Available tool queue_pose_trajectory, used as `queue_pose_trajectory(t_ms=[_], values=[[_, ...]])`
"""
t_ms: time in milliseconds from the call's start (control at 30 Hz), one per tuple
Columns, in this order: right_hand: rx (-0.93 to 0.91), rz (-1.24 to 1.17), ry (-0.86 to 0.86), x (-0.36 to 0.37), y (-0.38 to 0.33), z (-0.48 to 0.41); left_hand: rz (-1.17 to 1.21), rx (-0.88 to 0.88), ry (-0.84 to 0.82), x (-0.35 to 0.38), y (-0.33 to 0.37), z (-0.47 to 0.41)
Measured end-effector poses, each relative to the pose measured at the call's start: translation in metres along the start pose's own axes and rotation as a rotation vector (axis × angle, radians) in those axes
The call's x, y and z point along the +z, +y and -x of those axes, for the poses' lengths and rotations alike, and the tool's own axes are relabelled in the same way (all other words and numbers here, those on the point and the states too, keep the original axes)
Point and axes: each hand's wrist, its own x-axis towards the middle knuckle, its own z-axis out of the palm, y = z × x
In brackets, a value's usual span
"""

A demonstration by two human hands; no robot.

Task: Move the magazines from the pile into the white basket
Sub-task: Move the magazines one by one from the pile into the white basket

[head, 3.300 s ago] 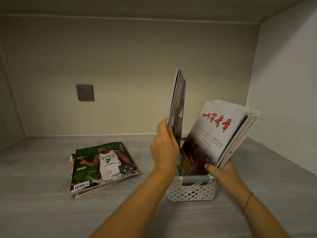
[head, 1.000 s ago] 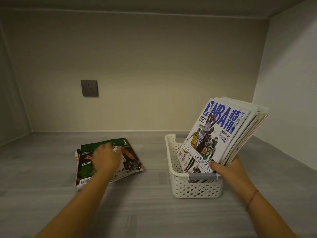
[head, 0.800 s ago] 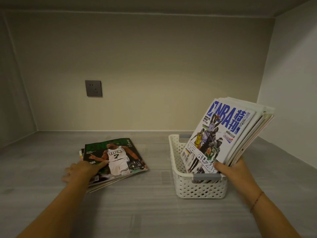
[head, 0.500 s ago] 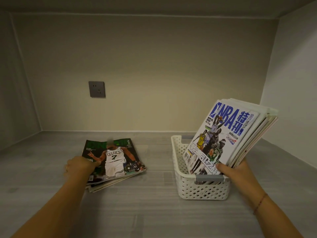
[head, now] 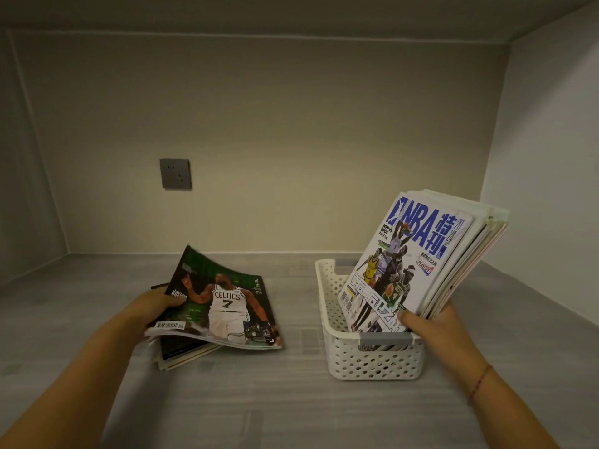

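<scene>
The green magazine (head: 223,303), its cover showing a player in a white Celtics 7 jersey, sits at about 8 o'clock, lifted at its left edge and bowed, its right edge low over the pile (head: 181,354) beneath. That pile (only a few dark and pale edges show) lies flat on the grey shelf. The white basket (head: 372,361), perforated plastic with a grey handle strip on its near rim, stands at about 4 o'clock. Inside it a sheaf of magazines (head: 418,254) leans to the right, bottoms down in the basket; the front cover is white with blue NBA lettering and several players.
</scene>
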Motion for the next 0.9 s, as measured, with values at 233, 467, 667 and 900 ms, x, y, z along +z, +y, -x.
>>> queue_pose_trajectory(t_ms=[233, 467, 667, 900], values=[[0.019, -0.004, -0.004, 0.0, 0.001, 0.0, 0.167, 0.519, 0.24, 0.049, 0.064, 0.059], [0.017, -0.007, -0.02, 0.0, 0.002, -0.001, 0.364, 0.816, 0.431, 0.125, 0.112, 0.121], [0.003, 0.017, -0.018, -0.002, 0.004, -0.003, 0.244, 0.852, 0.45, 0.195, 0.124, 0.154], [0.007, -0.014, -0.023, -0.002, 0.008, -0.005, -0.001, 0.868, 0.393, 0.231, 0.109, 0.163]])
